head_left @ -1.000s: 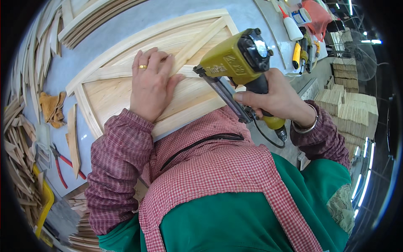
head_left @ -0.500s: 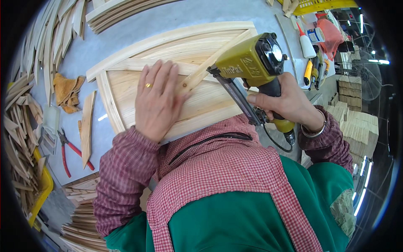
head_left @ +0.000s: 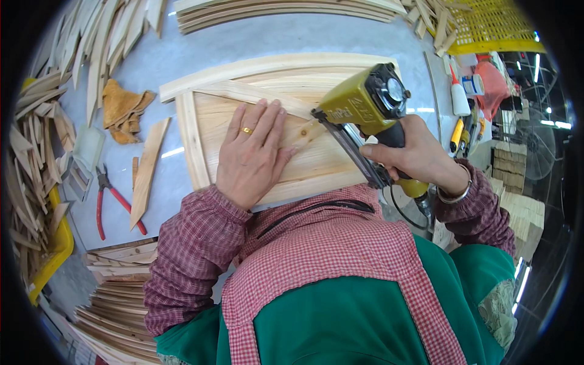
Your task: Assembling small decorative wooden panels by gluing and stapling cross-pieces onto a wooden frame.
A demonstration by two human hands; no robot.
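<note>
A wooden panel (head_left: 243, 176) with an arched top rail and crossing diagonal strips lies on the table in front of me. My left hand (head_left: 252, 152), wearing a gold ring, rests flat on it with fingers stretched. Its thumb is beside the knotted end of a diagonal strip (head_left: 306, 132). My right hand (head_left: 415, 157) is wrapped round the handle of an olive-yellow nail gun (head_left: 363, 100). The gun leans over the panel's right part, its nose at the diagonal strips near my left hand. Whether the nose touches the wood I cannot tell.
Left of the panel are a brown cloth (head_left: 125, 109), a loose wood strip (head_left: 149, 173) and red-handled pliers (head_left: 103, 201). Wood strips (head_left: 286, 15) are stacked at the back. A white glue bottle (head_left: 458, 94) stands at right, near a yellow basket (head_left: 496, 27).
The whole view has shifted. Relative to the panel, the nail gun's nose has moved left along the diagonal strip, closer to its knotted end. My left hand stays flat on the panel.
</note>
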